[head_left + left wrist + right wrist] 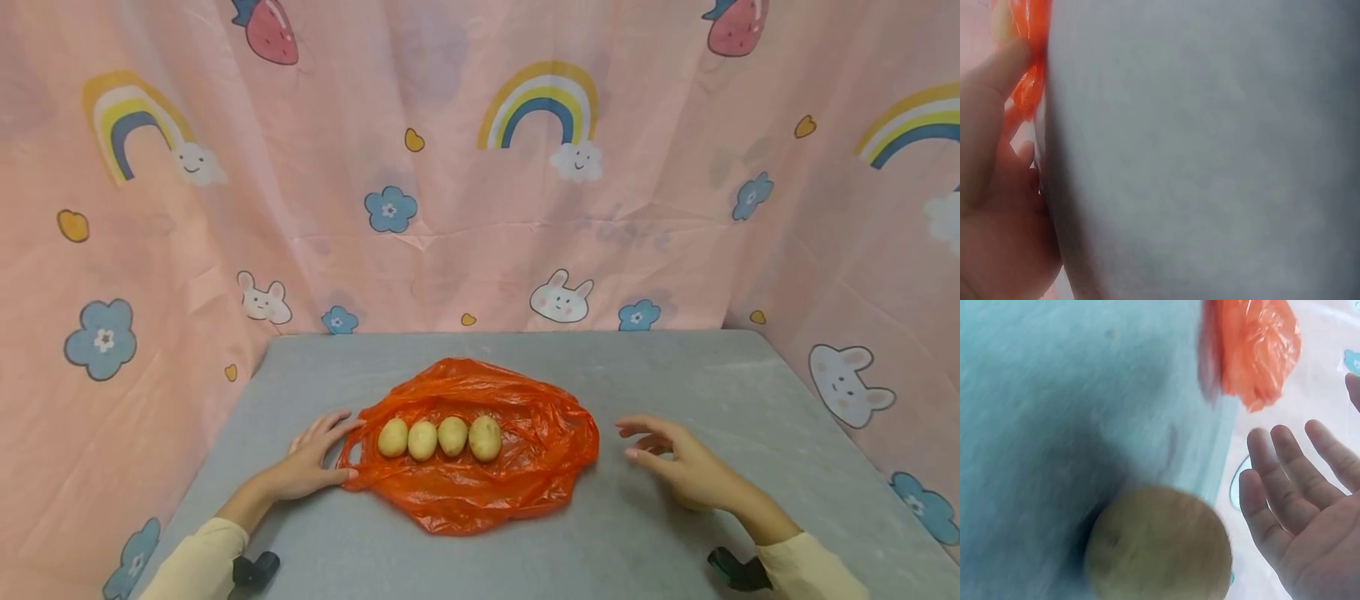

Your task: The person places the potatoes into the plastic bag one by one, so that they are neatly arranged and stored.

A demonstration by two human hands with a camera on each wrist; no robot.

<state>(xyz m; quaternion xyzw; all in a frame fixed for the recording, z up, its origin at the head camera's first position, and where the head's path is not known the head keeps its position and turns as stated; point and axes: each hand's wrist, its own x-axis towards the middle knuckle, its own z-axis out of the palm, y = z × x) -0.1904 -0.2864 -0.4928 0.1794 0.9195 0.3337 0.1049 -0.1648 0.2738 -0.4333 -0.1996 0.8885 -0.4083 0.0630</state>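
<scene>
An orange-red plastic bag (465, 500) lies spread flat on the table, with several potatoes (452, 437) in a row on it. My left hand (307, 462) is at the bag's left end. Its thumb and forefinger are spread, with the tips on the bag's edge beside the handle opening; the left wrist view shows the thumb against the orange plastic (1032, 87). To the right of the bag, apart from it, my right hand (686, 467) has its fingers loosely bent and holds nothing. Close by that hand, a round brownish potato (1160, 547) rests on the table in the right wrist view.
The grey table (660, 375) ends at a pink curtain (465, 250) printed with rainbows, flowers and rabbits, which stands along the back and both sides. Dark wrist-worn devices (255, 571) sit by the pale sleeves (198, 562).
</scene>
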